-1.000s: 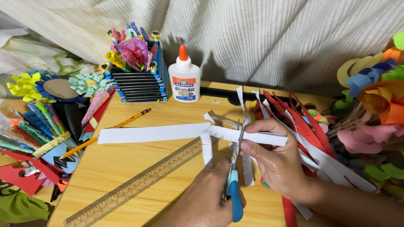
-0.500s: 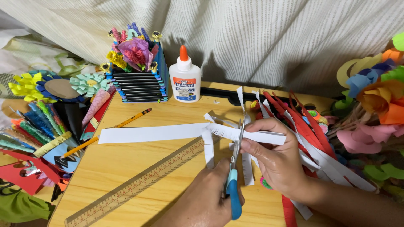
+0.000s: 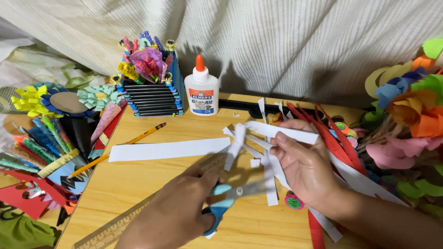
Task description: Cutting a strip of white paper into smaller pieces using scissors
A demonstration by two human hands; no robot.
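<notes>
The left hand [image 3: 170, 216] grips blue-handled scissors [image 3: 228, 198], blades blurred and pointing right toward the right hand [image 3: 304, 168]. That hand pinches a bundle of white paper strips [image 3: 272, 131] above the middle of the wooden worktop [image 3: 157, 175], nearer its right edge, and the held strip's long axis runs left to right, crossing the blades, while a long white strip [image 3: 168, 150] lies flat to the left

Bright, even light falls from the front and above, throwing soft shadows of the paper flowers [image 3: 406, 106] and the glue bottle [image 3: 201, 90] onto the curtain [image 3: 277, 41] behind. The worktop [image 3: 152, 184] shows no glare. Motion blur smears the scissors [image 3: 230, 196] and the white paper strips [image 3: 249, 143]. Straight lines bow slightly near the frame edges.
</notes>
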